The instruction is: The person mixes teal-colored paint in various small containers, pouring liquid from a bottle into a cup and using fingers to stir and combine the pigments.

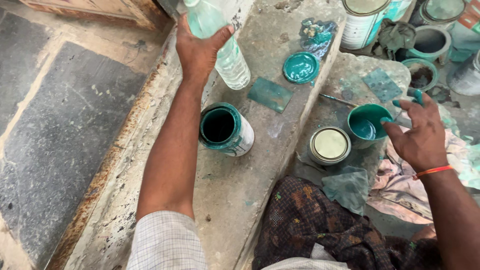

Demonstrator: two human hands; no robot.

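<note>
My left hand [199,49] grips a clear plastic bottle [226,55], held tilted above the concrete ledge [240,180]. Below it stands an open paint can [226,129], teal inside and smeared teal on its white wall. My right hand [419,134], fingers stained teal, rests at the rim of a small teal cup [366,125] with paint in it; whether it holds the cup is unclear. A closed tin with a pale lid [329,145] stands just left of that cup.
A teal lid [301,67] and a teal-smeared flat card [270,93] lie on the ledge. Several paint tins and pots [430,42] crowd the back right. A thin brush [338,100] lies on the stone. Rags [400,185] lie by my patterned lap cloth [310,225].
</note>
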